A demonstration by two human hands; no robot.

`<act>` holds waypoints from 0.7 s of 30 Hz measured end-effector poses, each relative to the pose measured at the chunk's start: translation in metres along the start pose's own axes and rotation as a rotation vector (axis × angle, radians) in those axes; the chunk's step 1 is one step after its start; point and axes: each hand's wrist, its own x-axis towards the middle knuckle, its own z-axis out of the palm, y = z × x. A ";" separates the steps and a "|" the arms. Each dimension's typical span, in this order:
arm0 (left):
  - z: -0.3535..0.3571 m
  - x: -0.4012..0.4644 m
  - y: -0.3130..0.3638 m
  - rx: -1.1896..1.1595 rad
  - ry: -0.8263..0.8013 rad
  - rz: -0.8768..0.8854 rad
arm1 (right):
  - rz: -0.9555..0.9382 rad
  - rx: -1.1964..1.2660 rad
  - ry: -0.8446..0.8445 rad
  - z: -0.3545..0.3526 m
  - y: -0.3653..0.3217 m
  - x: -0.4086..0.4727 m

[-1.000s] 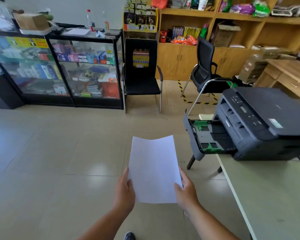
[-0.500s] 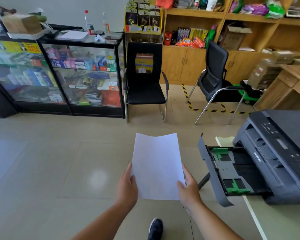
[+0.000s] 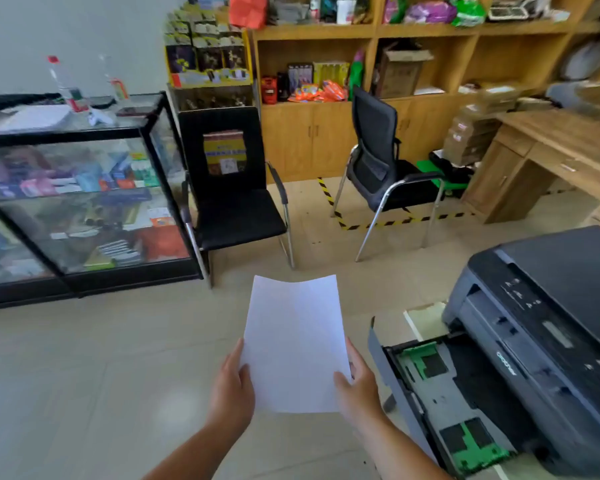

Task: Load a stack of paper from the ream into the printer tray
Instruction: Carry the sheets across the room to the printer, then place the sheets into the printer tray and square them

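Both hands [image 3: 231, 393] [image 3: 357, 393] grip paper [image 3: 293, 344], seemingly several sheets, printer tray [image 3: 440, 403] now nearer

Paper [image 3: 293, 341] held btwn left hand [image 3: 231, 393] & right hand [image 3: 359, 389], above floor. Open tray [image 3: 440, 407] sticks out of printer [image 3: 548, 334], just right of paper. 2 chairs [image 3: 236, 199] [image 3: 381, 168] behind paper; display case [image 3: 80, 199] far left; shelves [image 3: 378, 64] behind chairs.

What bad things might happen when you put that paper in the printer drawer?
The paper is held only at its near corners by the left hand and right hand, so its curling far edge might catch on the tray front wall. It might also land crooked against the green guides and jam.
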 end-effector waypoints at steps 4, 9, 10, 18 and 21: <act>0.043 0.039 0.008 0.045 -0.138 0.056 | 0.074 0.088 0.117 -0.030 -0.003 0.010; 0.101 0.067 0.040 0.054 -0.322 0.160 | 0.158 0.126 0.368 -0.072 0.004 0.012; 0.111 0.072 0.043 0.060 -0.365 0.189 | 0.174 0.130 0.407 -0.078 0.009 0.011; 0.152 0.111 0.063 0.120 -0.648 0.369 | 0.327 0.199 0.715 -0.075 0.017 -0.001; 0.161 0.127 0.067 0.121 -0.764 0.447 | 0.350 0.246 0.835 -0.057 0.014 -0.010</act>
